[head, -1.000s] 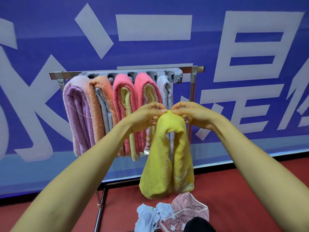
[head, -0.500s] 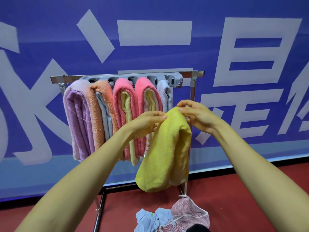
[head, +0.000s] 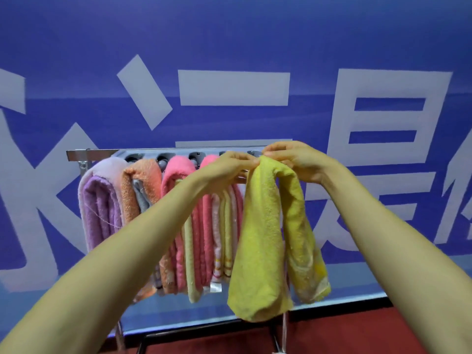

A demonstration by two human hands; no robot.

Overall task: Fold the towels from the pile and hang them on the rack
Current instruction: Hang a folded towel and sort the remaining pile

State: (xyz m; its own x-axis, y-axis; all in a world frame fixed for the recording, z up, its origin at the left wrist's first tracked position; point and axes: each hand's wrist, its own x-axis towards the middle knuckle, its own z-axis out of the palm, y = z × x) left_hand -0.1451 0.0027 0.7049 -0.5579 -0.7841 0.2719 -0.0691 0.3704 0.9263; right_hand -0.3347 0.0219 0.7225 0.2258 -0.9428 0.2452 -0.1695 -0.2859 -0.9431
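A folded yellow towel (head: 260, 238) hangs doubled over, its top fold at the height of the rack's bar. My left hand (head: 224, 169) pinches the top fold from the left, and my right hand (head: 296, 159) pinches it from the right. The metal rack (head: 84, 155) stands against the blue wall. On it hang a purple towel (head: 102, 208), an orange towel (head: 138, 180) and two pink towels (head: 176, 175). The right end of the bar is hidden behind my hands and the yellow towel.
A blue banner wall with big white characters (head: 235, 88) fills the background. The red floor (head: 357, 330) shows at the bottom right, with the rack's legs (head: 143, 341) standing on it.
Both hands have raised the yellow towel up to the rack's bar at its right end. The view has tilted up, so the pile on the floor is out of sight.
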